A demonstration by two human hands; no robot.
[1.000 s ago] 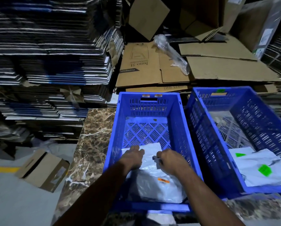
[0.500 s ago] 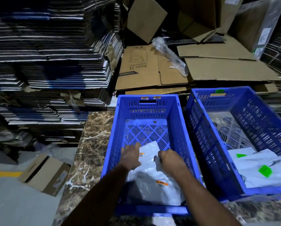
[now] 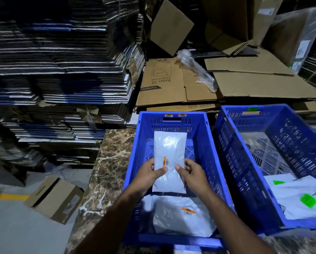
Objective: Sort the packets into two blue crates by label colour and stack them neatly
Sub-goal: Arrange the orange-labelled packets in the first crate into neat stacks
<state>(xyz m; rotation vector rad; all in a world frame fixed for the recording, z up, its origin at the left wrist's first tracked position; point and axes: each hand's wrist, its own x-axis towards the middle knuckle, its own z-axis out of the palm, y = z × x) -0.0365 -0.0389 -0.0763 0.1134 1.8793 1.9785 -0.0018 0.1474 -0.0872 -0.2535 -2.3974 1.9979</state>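
Both hands, left and right, pinch a white packet over the left crate; fingers are hidden behind it, its label unreadable.

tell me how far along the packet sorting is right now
Done: an orange-label packet lies in the left crate, and green-label packets lie in the right crate. In hand: left hand and right hand hold another orange-label packet over the left crate, not yet laid down. Left: setting it neatly on the stack; whether unsorted packets remain isn't visible.
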